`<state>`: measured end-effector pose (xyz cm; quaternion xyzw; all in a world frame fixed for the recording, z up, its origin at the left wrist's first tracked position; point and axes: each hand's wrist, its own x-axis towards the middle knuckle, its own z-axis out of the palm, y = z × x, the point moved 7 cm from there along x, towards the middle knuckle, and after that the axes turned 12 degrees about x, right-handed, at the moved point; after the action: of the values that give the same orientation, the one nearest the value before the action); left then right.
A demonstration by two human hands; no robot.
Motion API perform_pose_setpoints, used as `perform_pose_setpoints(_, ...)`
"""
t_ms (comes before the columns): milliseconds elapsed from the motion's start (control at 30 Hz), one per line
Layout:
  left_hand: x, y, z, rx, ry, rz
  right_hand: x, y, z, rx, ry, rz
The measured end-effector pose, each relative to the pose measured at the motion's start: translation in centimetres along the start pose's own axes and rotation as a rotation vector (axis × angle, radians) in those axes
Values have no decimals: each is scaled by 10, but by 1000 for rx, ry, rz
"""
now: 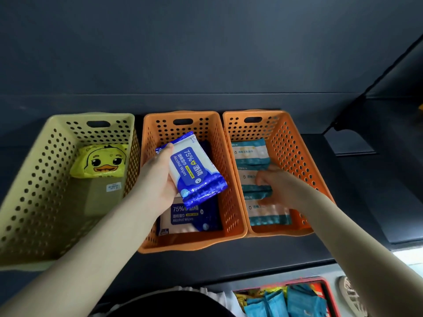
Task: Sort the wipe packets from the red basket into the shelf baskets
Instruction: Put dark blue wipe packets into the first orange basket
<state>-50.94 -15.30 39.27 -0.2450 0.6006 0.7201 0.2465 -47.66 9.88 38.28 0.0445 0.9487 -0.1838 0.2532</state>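
Glossy blue-white alcohol-wipe packet [196, 170], tilted, gripped in left hand [158, 177] over middle orange perforated plastic basket [187, 244]; right hand [279, 186] blurred, grip unclear.

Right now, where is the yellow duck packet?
In the head view, the yellow duck packet sits at the back of the cream basket, leftmost on the shelf, beside the middle orange basket.

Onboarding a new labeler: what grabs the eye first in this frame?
The left hand holds a blue-and-white alcohol wipes packet over the middle orange basket. Left of it, a yellow duck packet lies in the cream basket; the right hand reaches into the right orange basket of teal packets.
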Motion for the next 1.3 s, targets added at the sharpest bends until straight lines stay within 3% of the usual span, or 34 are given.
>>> perform_pose_setpoints(133,-16,12,-7,-30,-81,38,-3,-6,-12,90,34,-7)
perform_pose_setpoints(300,-40,45,-38,-158,-124,143,-33,-75,-67,457,494,-269)
perform_pose_setpoints(367,-49,55,-56,-206,-138,167,-52,-118,-74,589,588,-374)
perform_pose_setpoints(467,-61,63,-82,-308,-156,185,-62,-181,-51,876,398,-440)
perform_pose_setpoints(567,-65,63,-101,-371,-220,187,-54,-222,-14,1244,217,-330)
perform_pose_setpoints(667,-61,61,-120,-323,-243,183,-45,-240,8,1709,253,-193)
perform_pose_setpoints(767,-53,59,-136,-149,-220,222,-42,-245,15,1922,345,-175)
perform_pose_setpoints(867,-47,58,-148,147,-132,297,-38,-235,13,1870,479,-143)
perform_pose_setpoints(967,-40,55,-150,313,-81,305,-40,-202,-6,1764,739,-134)
perform_pose_setpoints(1067,-28,49,-137,449,-84,260,-42,-161,-36,1344,993,-68)
perform_pose_setpoints(1200,-22,40,-107,581,-94,174,-11,-139,-47,885,928,36)
perform_pose_setpoints(1300,-15,35,-91,616,-87,162,22,-142,-40,805,797,92)
